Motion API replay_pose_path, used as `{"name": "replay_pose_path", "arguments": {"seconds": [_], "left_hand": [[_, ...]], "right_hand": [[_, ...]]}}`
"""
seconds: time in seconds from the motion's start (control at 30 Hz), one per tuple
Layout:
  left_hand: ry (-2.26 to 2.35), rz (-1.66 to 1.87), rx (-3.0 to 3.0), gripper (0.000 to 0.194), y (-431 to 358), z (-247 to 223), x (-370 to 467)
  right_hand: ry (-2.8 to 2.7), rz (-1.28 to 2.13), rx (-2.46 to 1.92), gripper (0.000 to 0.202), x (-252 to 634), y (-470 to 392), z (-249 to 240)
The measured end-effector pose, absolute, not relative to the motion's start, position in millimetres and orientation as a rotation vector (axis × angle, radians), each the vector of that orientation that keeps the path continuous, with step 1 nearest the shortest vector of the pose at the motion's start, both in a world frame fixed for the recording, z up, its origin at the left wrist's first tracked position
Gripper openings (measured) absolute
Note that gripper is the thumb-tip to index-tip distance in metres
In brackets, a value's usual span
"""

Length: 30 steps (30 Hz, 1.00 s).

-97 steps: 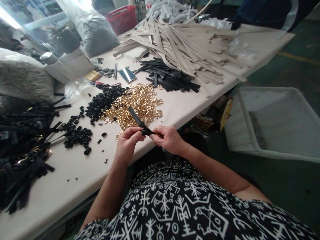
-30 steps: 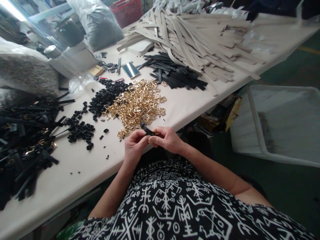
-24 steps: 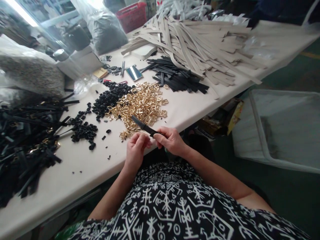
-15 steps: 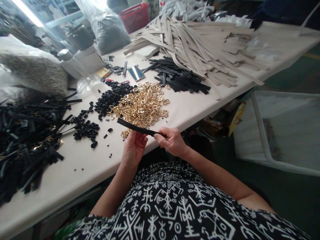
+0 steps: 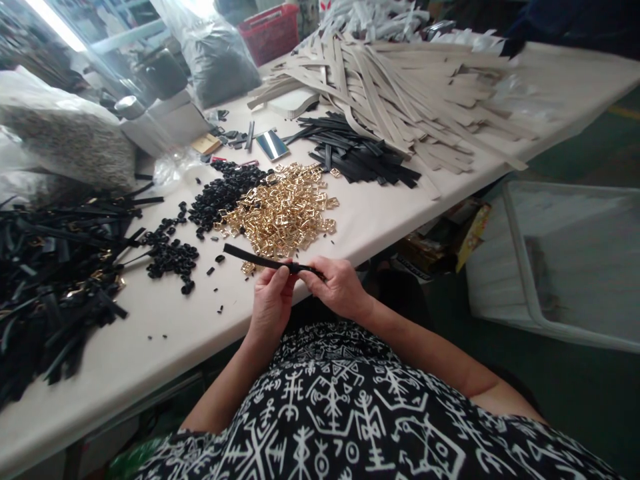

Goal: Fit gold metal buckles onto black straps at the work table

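Table: a long pale cream worktable [image 5: 380, 213] runs from lower left to upper right, with the person seated at its near edge.
Beige strips: a broad heap of flat beige leather-like strips [image 5: 400, 93] covers the far end of the table.
Tray: a large shallow white plastic tray [image 5: 575, 260] sits on the floor to the right, well apart from the table.
Black bundle: a tangled mass of long black straps [image 5: 55, 267] fills the left end.
Short black pieces: a pile of flat black strips [image 5: 360, 157] lies just in front of the beige heap.
Gold buckles: a loose heap of shiny gold metal buckles [image 5: 285, 210] lies just beyond the hands.
Black loops: small black loop pieces [image 5: 220, 193] are scattered beside the buckles, touching their left edge.
Right hand: right hand [image 5: 337, 290] is raised at the table edge, forearm coming in from the lower right, thumb and fingertips pinched closed on the strap's near end.
Left hand: left hand [image 5: 273, 300] is raised just beside it, palm toward the body, thumb and forefinger closed on the same strap.
Strap: the thin black leather strap [image 5: 255, 258] is held over the table edge, its free end pointing left, near the gold buckles.
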<state>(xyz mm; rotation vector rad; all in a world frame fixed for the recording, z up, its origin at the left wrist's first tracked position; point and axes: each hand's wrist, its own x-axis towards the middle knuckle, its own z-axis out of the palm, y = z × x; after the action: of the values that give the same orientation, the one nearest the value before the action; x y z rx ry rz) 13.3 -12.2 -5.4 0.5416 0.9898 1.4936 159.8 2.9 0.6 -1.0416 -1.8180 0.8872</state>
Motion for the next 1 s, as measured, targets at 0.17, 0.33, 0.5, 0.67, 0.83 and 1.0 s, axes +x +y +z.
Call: {"name": "replay_pose_path", "arguments": {"seconds": [0.17,0.33,0.5,0.67,0.83,1.0], "left_hand": [[0.983,1.495,0.543,0.035,-15,-7,22],[0.946,1.413,0.528,0.038,-20,-10,33],[0.996,1.323,0.631,0.041,-15,-16,28],[1.087,1.374,0.86,0.032,-6,-10,7],[1.191,1.705,0.628,0.035,12,-8,-52],[1.288,2.165,0.285,0.03,27,7,-161]], "right_hand": [[-1.8,0.927,-1.079,0.036,160,3,-1],[-1.771,1.042,-0.98,0.027,163,2,2],[-1.812,1.049,-0.95,0.029,172,9,-5],[-1.856,1.045,-0.978,0.031,172,16,-16],[-1.709,0.984,-1.273,0.041,182,25,-22],[-1.69,0.963,-1.367,0.046,197,41,-29]]}}
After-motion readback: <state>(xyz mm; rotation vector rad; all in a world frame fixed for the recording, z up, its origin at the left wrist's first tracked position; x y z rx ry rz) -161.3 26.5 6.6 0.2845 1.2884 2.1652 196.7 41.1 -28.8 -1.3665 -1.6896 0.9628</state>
